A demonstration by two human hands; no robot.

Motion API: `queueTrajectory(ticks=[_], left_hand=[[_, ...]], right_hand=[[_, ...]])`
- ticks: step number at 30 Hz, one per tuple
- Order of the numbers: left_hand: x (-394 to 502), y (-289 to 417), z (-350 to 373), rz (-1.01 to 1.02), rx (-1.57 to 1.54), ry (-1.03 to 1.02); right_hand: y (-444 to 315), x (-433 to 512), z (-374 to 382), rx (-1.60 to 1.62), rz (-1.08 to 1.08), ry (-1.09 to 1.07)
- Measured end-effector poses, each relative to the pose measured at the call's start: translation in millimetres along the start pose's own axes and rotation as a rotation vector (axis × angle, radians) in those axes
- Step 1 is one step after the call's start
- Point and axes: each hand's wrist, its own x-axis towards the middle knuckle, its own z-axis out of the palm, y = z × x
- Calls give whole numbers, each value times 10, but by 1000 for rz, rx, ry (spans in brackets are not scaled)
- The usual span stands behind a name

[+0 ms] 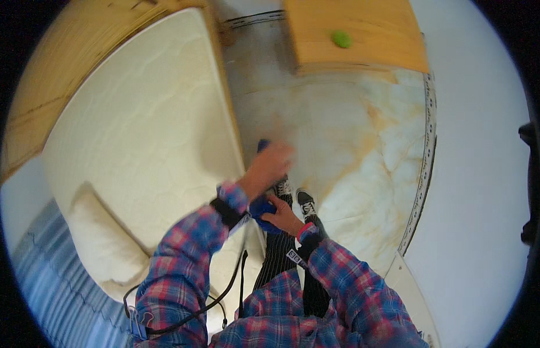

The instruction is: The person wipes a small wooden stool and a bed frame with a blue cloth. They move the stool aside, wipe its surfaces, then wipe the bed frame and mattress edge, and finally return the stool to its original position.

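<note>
A crumpled blue cloth item [260, 211] hangs low in front of my legs, beside the edge of the bed. My right hand [285, 216] grips it between thumb and fingers. Farther forward, my left hand [272, 163] is blurred by motion, its fingers curled. A dark blue piece [263, 145] shows just past the left hand. Whether it belongs to the same cloth, and whether the left fingers close on it, the blur hides.
On the left lies a bed with a cream mattress [143, 95] and a pillow [106, 237]. A wooden table [361, 17] with a green round object [341, 39] stands ahead on the marble-patterned floor [339, 117]. A black cable [217, 300] loops by my left arm.
</note>
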Motion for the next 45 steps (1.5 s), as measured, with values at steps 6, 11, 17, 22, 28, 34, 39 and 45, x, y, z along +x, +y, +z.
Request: queueTrajectory(ticks=[6,11,17,22,28,34,39,45], left_hand=[[-1841,399,-43,-302,33,352],[-1612,97,-241,-351,-56,466],[-591,-83,-752,-327,-260,685],[208,-380,-1379,-308,-285,945],[533,-731,-1479,-375,-355,848],[31,-407,-732,-481,-512,735],[-500,-75,-266,-660,-472,590],[-1243,263,654,-786,-302,417]], right_hand=[[-74,5,300,54,79,37],[-714,753,169,151,2,75],[-2263,2124,240,105,-246,92],[-3524,2921,405,8,-490,-44],[-3910,3531,497,78,-437,-60],[-3177,3210,341,198,-359,37],[-2025,2593,290,143,-132,107],[-258,1532,205,202,81,92]])
